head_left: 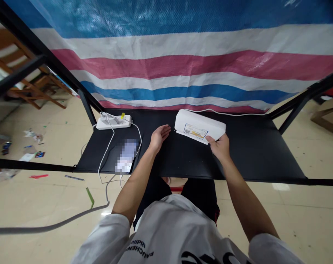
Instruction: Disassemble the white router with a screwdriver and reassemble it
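Beside the white device (pixel 199 123) on the black surface (pixel 251 150), the left hand (pixel 159 137) is lying open while the right hand (pixel 219 146) is gripping the device's near edge.

A long white plastic box (pixel 200 123) with rounded edges lies on the black table (pixel 254 146), near the far edge and right of centre, set at a slant so that its right end sits closer to the person. A small white-and-yellow label (pixel 195 131) with a square code is on its near face, and a thin white cable (pixel 226 113) leaves the back and runs right. The right hand (pixel 219 147) touches the near right corner. The open left hand (pixel 159 137) lies palm-down on the table, just apart from the box's left end.
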`<state>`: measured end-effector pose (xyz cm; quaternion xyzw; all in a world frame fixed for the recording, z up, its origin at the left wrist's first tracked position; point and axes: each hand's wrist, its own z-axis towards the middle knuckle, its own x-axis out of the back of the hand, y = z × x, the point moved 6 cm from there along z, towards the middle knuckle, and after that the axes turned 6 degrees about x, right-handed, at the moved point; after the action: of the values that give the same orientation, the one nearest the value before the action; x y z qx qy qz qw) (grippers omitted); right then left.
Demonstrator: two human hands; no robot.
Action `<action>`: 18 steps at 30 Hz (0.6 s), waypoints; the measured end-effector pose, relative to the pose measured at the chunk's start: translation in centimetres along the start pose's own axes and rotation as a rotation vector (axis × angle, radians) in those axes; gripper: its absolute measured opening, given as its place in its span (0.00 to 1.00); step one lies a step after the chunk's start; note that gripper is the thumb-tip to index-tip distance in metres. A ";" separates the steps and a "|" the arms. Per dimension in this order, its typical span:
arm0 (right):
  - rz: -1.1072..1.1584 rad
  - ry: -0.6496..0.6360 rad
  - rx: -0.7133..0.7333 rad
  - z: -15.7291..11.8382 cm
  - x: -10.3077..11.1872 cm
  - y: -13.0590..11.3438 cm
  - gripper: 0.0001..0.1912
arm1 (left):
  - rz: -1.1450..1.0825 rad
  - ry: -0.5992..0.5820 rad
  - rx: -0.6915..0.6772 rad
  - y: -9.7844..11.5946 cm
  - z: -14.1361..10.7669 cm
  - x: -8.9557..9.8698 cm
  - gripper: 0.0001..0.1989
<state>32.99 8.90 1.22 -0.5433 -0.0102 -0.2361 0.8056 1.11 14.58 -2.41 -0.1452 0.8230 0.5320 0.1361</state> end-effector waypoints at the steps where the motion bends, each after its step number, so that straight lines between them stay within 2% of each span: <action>1: -0.090 -0.025 0.077 0.0 0.4 -0.3 0.31 | 0.024 0.007 -0.015 0.2 0.1 0.2 0.18; 5: -0.275 -0.267 0.372 -1.2 0.2 -1.0 0.19 | 0.109 0.026 -0.084 0.6 0.3 0.7 0.19; 7: -0.315 -0.326 0.459 -1.9 0.1 -0.9 0.18 | 0.136 0.025 -0.109 0.8 0.3 0.8 0.20; 11: -0.474 -0.354 0.574 -2.6 -0.2 -0.7 0.17 | 0.176 0.006 -0.138 0.8 0.1 1.0 0.21; 18: -0.667 -0.579 0.664 -2.5 -0.5 -1.4 0.19 | 0.228 -0.039 -0.184 0.7 -0.1 1.3 0.27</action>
<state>31.37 6.43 1.31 -0.2701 -0.4768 -0.3036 0.7794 -0.37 14.66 -2.35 -0.0523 0.7791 0.6199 0.0769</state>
